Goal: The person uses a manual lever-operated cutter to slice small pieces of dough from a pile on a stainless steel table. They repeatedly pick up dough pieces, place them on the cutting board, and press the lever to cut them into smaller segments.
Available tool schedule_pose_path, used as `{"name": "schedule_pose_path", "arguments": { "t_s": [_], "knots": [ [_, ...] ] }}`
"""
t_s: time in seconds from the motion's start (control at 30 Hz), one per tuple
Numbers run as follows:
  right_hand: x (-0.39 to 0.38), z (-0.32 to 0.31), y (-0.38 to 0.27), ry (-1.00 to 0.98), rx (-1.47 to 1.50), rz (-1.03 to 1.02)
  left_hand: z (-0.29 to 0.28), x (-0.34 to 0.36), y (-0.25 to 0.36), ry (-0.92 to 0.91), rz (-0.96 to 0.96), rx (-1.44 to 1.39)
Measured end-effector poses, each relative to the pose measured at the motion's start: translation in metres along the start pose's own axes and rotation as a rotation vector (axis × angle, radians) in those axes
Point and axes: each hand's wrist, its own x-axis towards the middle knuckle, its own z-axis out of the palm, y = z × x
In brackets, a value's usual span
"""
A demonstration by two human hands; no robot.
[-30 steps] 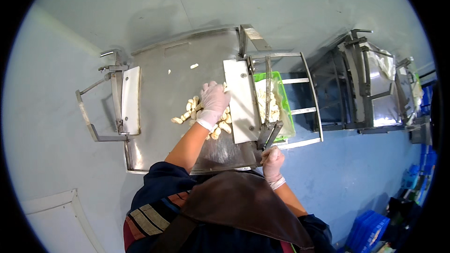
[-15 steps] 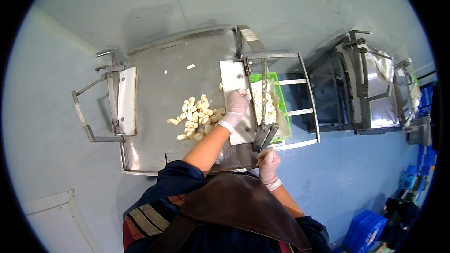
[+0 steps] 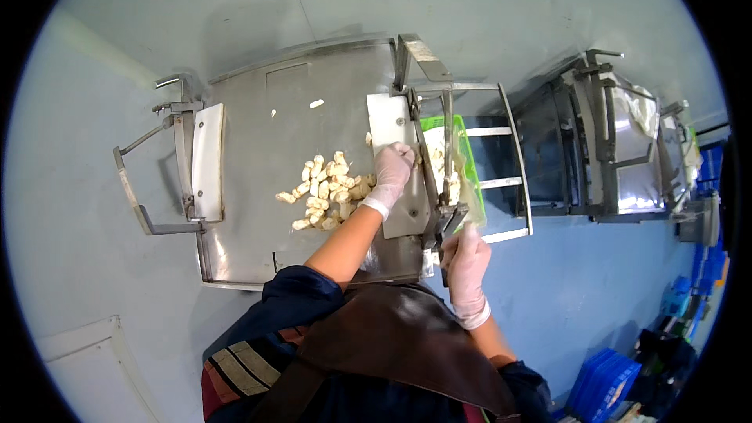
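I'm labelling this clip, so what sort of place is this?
Probably a food-processing workroom: a flat grey metal worktable bears a heap of small, stubby, whitish pieces that look like food, and the left hand and right hand wear thin, whitish gloves.

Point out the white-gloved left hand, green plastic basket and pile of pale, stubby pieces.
White-gloved left hand (image 3: 393, 170), head view: its back.
Green plastic basket (image 3: 471, 159), head view: right rim.
Pile of pale pieces (image 3: 323, 189), head view: middle.

Stubby cream pieces (image 3: 323, 189) show tan tinges; right, a bright-green rectangular plastic basket (image 3: 471, 158); near left, a fabric panel (image 3: 249, 370) striped beige, dark and rust.
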Motion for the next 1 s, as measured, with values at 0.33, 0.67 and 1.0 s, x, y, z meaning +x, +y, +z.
{"name": "schedule_pose_path", "arguments": {
  "t_s": [0.33, 0.67, 1.0],
  "knots": [
    [-0.002, 0.003, -0.055, 0.054, 0.096, 0.183, 0.000, -0.007, 0.023, 0.067, 0.103, 0.199],
    [-0.008, 0.003, -0.050, 0.029, 0.065, 0.148, -0.001, 0.000, 0.006, -0.010, 0.099, 0.144],
    [-0.007, -0.001, -0.054, 0.009, 0.141, 0.209, -0.001, -0.005, 0.020, -0.015, 0.164, 0.285]
  ]
}}
